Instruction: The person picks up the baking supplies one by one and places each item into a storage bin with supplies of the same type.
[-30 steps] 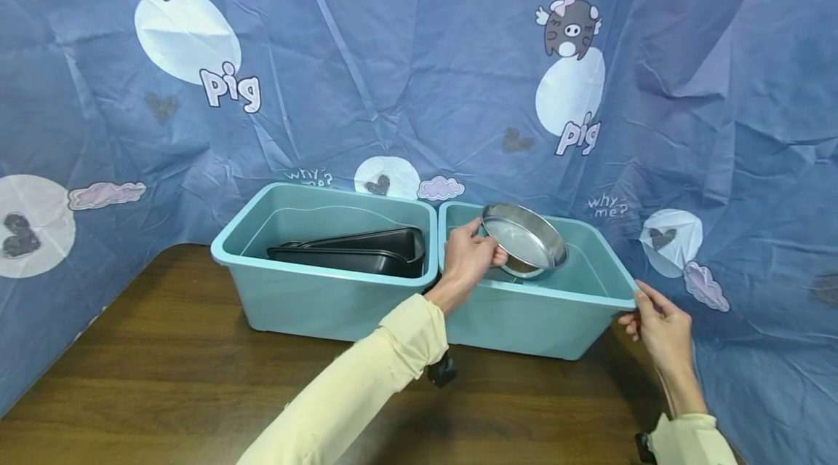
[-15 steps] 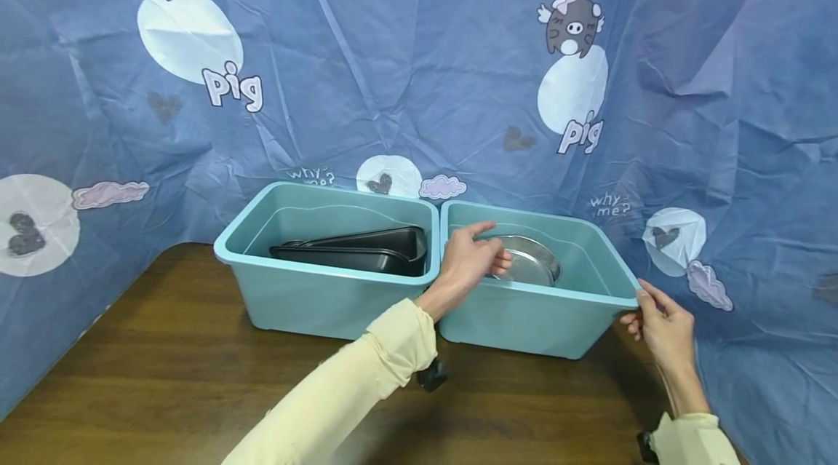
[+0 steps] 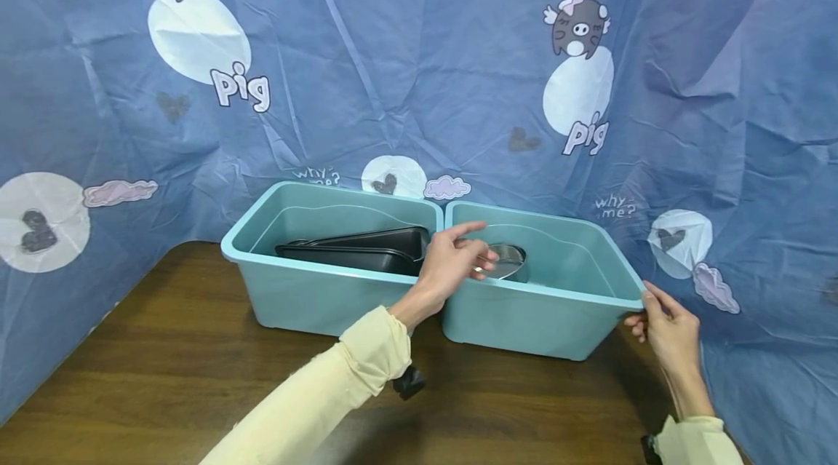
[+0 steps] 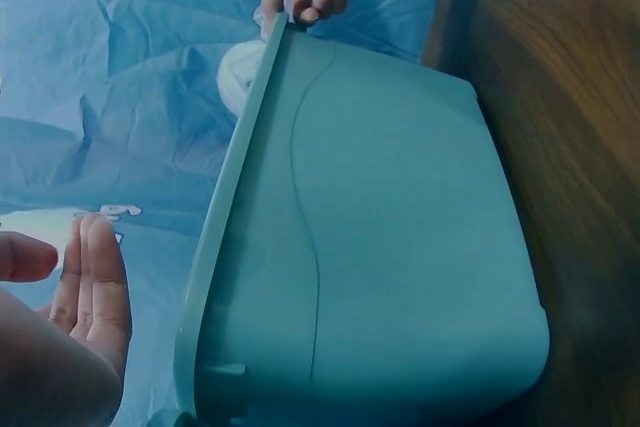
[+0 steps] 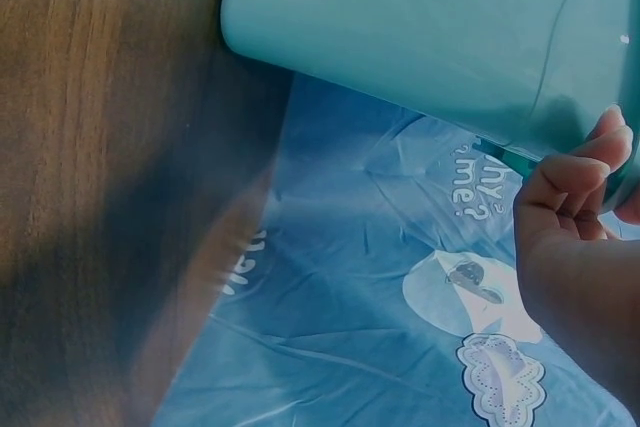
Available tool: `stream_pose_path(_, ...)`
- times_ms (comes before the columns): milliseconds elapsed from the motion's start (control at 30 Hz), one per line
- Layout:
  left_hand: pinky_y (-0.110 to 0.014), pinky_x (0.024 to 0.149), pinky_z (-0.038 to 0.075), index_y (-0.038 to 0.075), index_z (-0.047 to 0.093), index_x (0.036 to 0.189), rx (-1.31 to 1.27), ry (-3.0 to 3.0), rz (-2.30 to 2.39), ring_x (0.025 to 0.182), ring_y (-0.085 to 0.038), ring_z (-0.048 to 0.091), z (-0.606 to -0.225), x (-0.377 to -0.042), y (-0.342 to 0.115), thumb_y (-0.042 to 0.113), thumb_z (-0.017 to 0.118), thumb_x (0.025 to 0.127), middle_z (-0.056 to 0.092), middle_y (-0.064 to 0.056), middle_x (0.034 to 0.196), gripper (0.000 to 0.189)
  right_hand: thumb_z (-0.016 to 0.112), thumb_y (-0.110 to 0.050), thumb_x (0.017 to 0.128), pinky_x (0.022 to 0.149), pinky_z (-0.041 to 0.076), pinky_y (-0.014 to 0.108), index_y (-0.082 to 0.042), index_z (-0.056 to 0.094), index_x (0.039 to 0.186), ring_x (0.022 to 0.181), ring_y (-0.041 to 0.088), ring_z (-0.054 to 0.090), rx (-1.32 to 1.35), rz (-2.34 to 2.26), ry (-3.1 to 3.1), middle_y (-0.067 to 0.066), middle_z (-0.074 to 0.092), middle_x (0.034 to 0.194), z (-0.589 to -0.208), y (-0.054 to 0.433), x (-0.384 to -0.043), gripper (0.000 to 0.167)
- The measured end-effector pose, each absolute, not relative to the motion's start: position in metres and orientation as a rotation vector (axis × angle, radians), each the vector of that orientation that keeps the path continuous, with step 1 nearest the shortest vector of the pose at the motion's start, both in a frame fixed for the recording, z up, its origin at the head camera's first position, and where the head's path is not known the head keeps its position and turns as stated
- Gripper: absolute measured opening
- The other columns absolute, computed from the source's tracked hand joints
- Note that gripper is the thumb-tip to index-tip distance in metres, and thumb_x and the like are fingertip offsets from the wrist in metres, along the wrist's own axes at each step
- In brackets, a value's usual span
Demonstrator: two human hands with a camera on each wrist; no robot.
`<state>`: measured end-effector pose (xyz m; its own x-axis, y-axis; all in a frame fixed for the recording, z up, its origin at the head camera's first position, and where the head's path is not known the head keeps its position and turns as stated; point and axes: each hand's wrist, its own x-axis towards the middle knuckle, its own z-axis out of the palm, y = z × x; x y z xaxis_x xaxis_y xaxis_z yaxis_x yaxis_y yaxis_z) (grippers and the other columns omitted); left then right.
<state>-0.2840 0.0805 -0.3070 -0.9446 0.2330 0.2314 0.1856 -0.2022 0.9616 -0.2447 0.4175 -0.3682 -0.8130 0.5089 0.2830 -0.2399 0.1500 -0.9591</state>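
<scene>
My left hand hovers over the near rim of the right teal plastic tub, close to where the two tubs meet. Its fingers are spread and hold nothing; the left wrist view shows them beside the tub's rim. Inside that tub lies a round silver metal cake pan, partly hidden by the left hand and the tub's front wall. At the tub's front right corner, my right hand pinches the rim between thumb and fingers. The right wrist view shows those fingers curled beneath the rim.
A second teal tub stands against the first on its left, with black baking pans stacked inside. Both tubs sit on a brown wooden table. Behind and to the right hangs a blue patterned cloth.
The left hand has let go of the round cake pan, which dropped into the right tub and now sits further left there. That hand has drawn back leftward; the right hand keeps its grip.
</scene>
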Motion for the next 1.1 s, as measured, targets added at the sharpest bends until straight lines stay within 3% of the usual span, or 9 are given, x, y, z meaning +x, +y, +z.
stream_pose_path(133,-0.035,0.071,0.062,0.005,0.059,0.145,0.557,1.981,2.338,0.081,-0.025,0.073,-0.31,-0.281,0.073,0.001,0.054,0.097,0.075,-0.018,0.096,0.048,0.057,-0.009,0.105,0.039,0.043,0.016,-0.037,0.071,0.097,0.04,0.005,0.055,-0.232,1.722,-1.866,0.001,0.063,0.053,-0.369,0.418,-0.245,0.033)
stream_pose_path(333,-0.036,0.071,0.062,0.004,0.062,0.141,0.608,1.963,2.314,0.078,-0.021,0.072,-0.318,-0.276,0.061,0.005,0.056,0.101,0.075,-0.017,0.095,0.041,0.054,-0.012,0.108,0.04,0.043,0.016,-0.032,0.069,0.106,0.042,0.005,0.055,-0.248,1.743,-1.877,0.0,0.063,0.054,-0.37,0.419,-0.246,0.025)
stream_pose_path(433,-0.036,0.071,0.062,0.002,0.064,0.135,0.64,1.951,2.294,0.078,-0.023,0.073,-0.326,-0.274,0.056,0.006,0.055,0.101,0.075,-0.018,0.095,0.036,0.051,-0.016,0.11,0.041,0.043,0.016,-0.019,0.064,0.124,0.042,0.005,0.055,-0.285,1.736,-1.911,0.0,0.063,0.054,-0.371,0.419,-0.246,0.02)
stream_pose_path(600,-0.039,0.073,0.062,0.002,0.066,0.132,0.678,1.929,2.265,0.078,-0.023,0.072,-0.34,-0.271,0.049,0.007,0.055,0.102,0.075,-0.015,0.092,0.032,0.046,-0.019,0.111,0.041,0.043,0.016,0.003,0.048,0.147,0.043,0.005,0.054,-0.306,1.699,-1.961,-0.002,0.061,0.055,-0.371,0.418,-0.246,0.042)
stream_pose_path(867,-0.033,0.07,0.061,-0.006,0.063,0.132,0.779,1.872,2.174,0.077,-0.015,0.071,-0.358,-0.262,0.041,0.008,0.055,0.104,0.074,-0.011,0.091,0.033,0.044,-0.026,0.112,0.042,0.043,0.017,0.004,0.045,0.152,0.044,0.005,0.054,-0.282,1.653,-1.987,-0.002,0.061,0.056,-0.376,0.42,-0.245,0.05)
stream_pose_path(1000,-0.033,0.069,0.06,-0.009,0.061,0.131,0.764,1.845,2.156,0.077,-0.016,0.07,-0.367,-0.257,0.037,0.009,0.055,0.103,0.074,-0.011,0.091,0.034,0.033,-0.033,0.114,0.043,0.045,0.018,-0.001,0.038,0.158,0.046,0.004,0.056,-0.269,1.509,-2.124,-0.005,0.062,0.058,-0.382,0.423,-0.242,0.055)
stream_pose_path(1100,-0.031,0.067,0.06,-0.007,0.063,0.129,0.746,1.828,2.135,0.077,-0.018,0.071,-0.374,-0.254,0.032,0.01,0.056,0.104,0.073,-0.011,0.09,0.032,0.025,-0.038,0.114,0.045,0.046,0.018,-0.001,0.049,0.147,0.048,0.004,0.057,-0.274,1.376,-2.22,-0.008,0.063,0.06,-0.389,0.425,-0.237,0.055)
